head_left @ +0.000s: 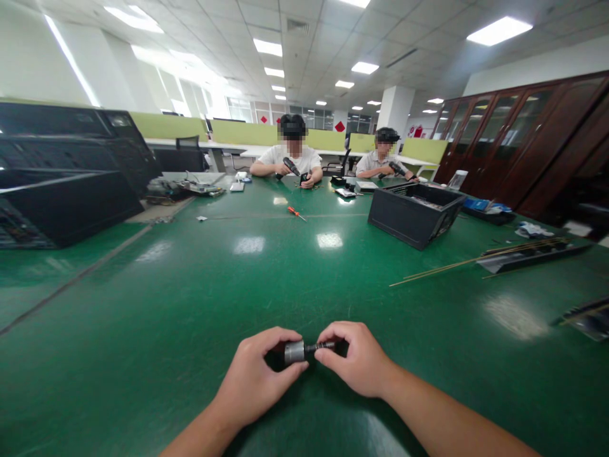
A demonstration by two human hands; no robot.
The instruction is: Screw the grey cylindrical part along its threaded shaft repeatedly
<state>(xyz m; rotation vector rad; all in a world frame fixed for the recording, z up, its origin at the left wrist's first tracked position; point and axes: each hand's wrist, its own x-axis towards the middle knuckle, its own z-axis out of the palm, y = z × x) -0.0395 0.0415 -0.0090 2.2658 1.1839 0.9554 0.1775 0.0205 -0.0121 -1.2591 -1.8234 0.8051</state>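
Close in front of me, a short silver cylinder with a thin dark ridged shaft [295,351] lies sideways between my two hands, its shaft pointing right. My left hand [257,374] is closed around the cylinder, thumb below and fingers above. With thumb and fingertips, my right hand [356,358] pinches the dark shaft [324,346]. The fingers partly cover both ends. What kind of part it is I cannot make out.
Ahead on the green table [266,273] lies a red-handled screwdriver [295,212]. A black computer case [413,216] stands right, near long thin rods [447,270]; more black cases [71,203] stand left. Across the table, two people [288,158] hold power drills [291,166].
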